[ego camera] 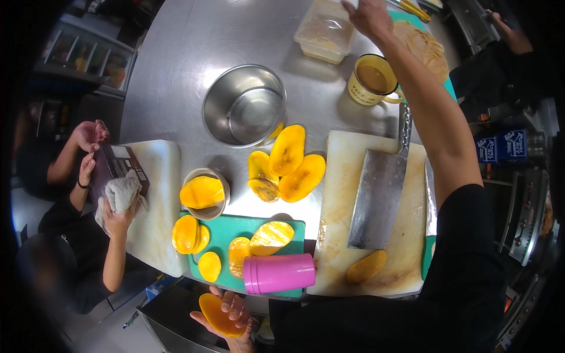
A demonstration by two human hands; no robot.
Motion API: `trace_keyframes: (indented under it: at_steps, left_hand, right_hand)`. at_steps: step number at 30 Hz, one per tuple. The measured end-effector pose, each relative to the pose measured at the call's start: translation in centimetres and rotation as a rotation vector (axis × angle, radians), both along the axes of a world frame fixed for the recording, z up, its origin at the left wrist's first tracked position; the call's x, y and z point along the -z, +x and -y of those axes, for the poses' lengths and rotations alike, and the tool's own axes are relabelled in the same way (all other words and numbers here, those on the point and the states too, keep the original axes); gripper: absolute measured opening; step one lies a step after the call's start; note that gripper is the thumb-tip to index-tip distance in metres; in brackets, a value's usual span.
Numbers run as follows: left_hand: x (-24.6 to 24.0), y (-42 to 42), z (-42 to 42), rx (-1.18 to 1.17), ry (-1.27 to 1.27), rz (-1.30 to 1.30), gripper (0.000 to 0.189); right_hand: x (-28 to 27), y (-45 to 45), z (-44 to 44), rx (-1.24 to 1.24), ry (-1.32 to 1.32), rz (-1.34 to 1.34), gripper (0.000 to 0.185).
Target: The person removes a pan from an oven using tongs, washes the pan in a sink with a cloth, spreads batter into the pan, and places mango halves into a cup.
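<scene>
My left hand (242, 328) holds a peeled mango half (220, 314) below the front edge of a green cutting board (223, 227). On or beside that board are several mango pieces (209, 266) and a pink plastic cup (282, 273) lying on its side. My right arm stretches far across the table, with the right hand (373, 17) by a clear plastic tub (326, 37); some of its fingers are cut off by the picture's top edge. Under that arm lies a cleaver (379, 198) on a stained white cutting board (333, 212), above one more mango piece (367, 266).
A steel pot (244, 106), a bowl with mango (226, 194), loose mango halves (302, 178) and a yellow mug (359, 90) of brown liquid stand on the steel table (176, 79). At left, another person's hands (117, 220) wipe a dark box (103, 172) with a cloth.
</scene>
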State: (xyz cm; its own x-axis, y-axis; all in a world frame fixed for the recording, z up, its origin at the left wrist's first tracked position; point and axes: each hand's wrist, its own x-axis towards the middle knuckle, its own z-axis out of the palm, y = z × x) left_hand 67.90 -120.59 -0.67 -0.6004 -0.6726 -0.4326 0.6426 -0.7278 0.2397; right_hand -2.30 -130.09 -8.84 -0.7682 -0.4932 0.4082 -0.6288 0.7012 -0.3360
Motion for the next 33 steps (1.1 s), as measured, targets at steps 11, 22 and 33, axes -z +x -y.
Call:
trace_keyframes:
  at_steps: [11,22,33]
  left_hand:
    - [-1.6,0.2,1.6,0.22,0.009,-0.222,0.08]
    - [-0.7,-2.2,2.4,0.677,-0.099,-0.266,0.065]
    - [1.9,2.9,-16.0,0.939,0.041,0.198,0.056]
  right_hand:
    - [-5.0,7.5,-2.0,-0.278,-0.212,-0.158,0.055]
    - [-6.9,46.0,-55.3,0.819,-0.849,0.288,0.035]
    - [28.5,69.0,-104.1,1.646,-2.068,0.378,0.046]
